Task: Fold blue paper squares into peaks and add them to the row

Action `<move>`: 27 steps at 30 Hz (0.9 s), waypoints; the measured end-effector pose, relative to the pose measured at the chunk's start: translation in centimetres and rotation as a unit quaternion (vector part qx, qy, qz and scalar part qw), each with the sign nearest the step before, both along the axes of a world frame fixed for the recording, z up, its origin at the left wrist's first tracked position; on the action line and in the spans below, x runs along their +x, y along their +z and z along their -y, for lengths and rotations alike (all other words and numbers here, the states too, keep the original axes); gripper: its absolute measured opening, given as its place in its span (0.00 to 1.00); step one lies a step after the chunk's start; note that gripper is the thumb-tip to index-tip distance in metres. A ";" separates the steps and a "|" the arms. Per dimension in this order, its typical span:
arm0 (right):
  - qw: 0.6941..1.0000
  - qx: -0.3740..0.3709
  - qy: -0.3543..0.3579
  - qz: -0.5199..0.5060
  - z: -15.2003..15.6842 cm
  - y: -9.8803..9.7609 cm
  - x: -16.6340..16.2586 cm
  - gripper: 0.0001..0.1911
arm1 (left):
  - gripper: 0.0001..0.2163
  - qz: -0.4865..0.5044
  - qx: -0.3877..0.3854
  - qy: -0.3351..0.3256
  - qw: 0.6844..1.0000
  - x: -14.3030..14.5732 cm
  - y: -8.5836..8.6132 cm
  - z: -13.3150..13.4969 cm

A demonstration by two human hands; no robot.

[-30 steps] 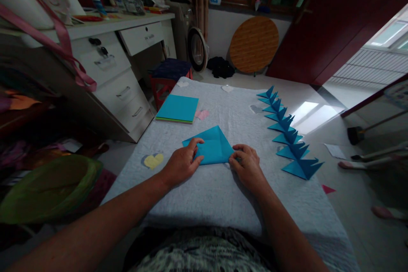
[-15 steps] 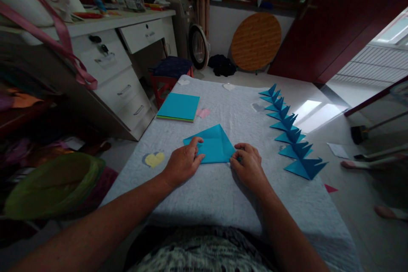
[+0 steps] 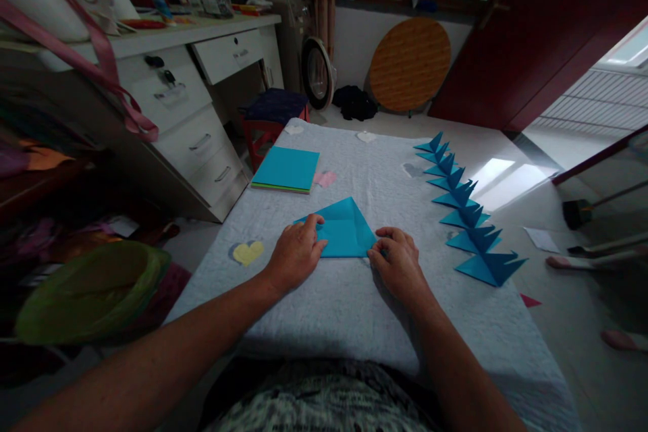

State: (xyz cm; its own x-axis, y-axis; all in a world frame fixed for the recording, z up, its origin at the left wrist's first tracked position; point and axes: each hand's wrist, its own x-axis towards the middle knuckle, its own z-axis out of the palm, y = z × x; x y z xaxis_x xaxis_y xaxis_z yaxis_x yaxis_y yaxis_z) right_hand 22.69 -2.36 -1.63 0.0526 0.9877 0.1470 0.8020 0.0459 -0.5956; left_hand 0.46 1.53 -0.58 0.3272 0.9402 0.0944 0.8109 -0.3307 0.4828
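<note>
A folded sheet of blue origami paper [image 3: 344, 233] lies on the cloth-covered table, its far edge rising to a point and crease lines crossing its face. My left hand [image 3: 298, 248] rests on the sheet's left part, thumb and index finger apart and pressing down on it. That end of the paper is partly hidden under the hand. At the right corner, my right hand [image 3: 396, 258] pinches the paper's edge between thumb and fingers. To the right stands a row of several folded blue paper cranes [image 3: 489, 263], wings pointing out.
A stack of square coloured paper [image 3: 287, 169], blue on top, sits at the table's far left. The tablecloth [image 3: 324, 310] carries heart shapes. A bin with a green liner [image 3: 86, 290] stands left of the table, and a stool [image 3: 276, 108] beyond it.
The whole view has shifted slightly to the right. Against the sheet, my left hand lies a little further in over its left end; my right hand stays at the right corner.
</note>
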 end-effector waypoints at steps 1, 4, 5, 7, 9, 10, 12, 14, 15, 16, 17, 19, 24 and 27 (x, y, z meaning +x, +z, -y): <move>1.000 0.002 0.000 0.000 0.0 0.0 0.0 0.07 | 0.12 0.000 0.000 0.001 1.000 0.0 0.0 0.0; 1.000 0.000 0.001 0.001 0.0 0.1 0.0 0.07 | 0.13 -0.004 0.004 0.004 1.000 0.1 -0.1 -0.1; 1.000 -0.003 0.001 0.002 0.0 0.1 0.0 0.07 | 0.13 -0.005 0.007 0.006 1.000 0.1 -0.2 -0.1; 1.000 -0.007 -0.002 0.002 0.0 0.1 0.0 0.07 | 0.13 -0.009 0.012 0.009 1.000 0.1 -0.3 -0.1; 1.000 -0.008 -0.005 0.001 0.0 0.2 -0.1 0.07 | 0.13 -0.012 0.015 0.011 1.000 0.1 -0.3 -0.2; 1.000 -0.008 -0.006 0.001 0.0 0.2 -0.1 0.07 | 0.13 -0.014 0.016 0.011 1.000 0.1 -0.4 -0.2; 1.000 -0.009 -0.004 -0.001 0.0 0.3 -0.1 0.08 | 0.13 -0.017 0.018 0.011 1.000 0.1 -0.4 -0.2; 1.000 -0.008 -0.002 -0.001 0.0 0.3 -0.1 0.08 | 0.13 -0.019 0.020 0.009 1.000 0.2 -0.4 -0.2; 1.000 -0.007 -0.001 -0.001 0.0 0.3 0.0 0.07 | 0.13 -0.021 0.019 0.009 1.000 0.2 -0.3 -0.2; 1.000 -0.006 0.000 -0.001 0.0 0.3 0.0 0.08 | 0.13 -0.022 0.018 0.009 1.000 0.2 -0.3 -0.2; 1.000 -0.005 -0.001 0.000 0.0 0.3 0.0 0.08 | 0.12 -0.024 0.017 0.010 1.000 0.2 -0.2 -0.2; 1.000 -0.005 0.000 0.000 0.0 0.3 0.0 0.08 | 0.12 -0.029 0.017 0.010 0.999 0.2 -0.1 -0.1; 1.000 -0.005 -0.002 -0.001 0.0 0.2 0.0 0.08 | 0.09 -0.047 0.068 -0.004 0.997 0.0 0.1 0.3; 1.000 -0.005 -0.007 0.001 0.0 0.2 -0.1 0.08 | 0.08 -0.057 0.105 -0.038 0.992 0.0 -0.2 0.2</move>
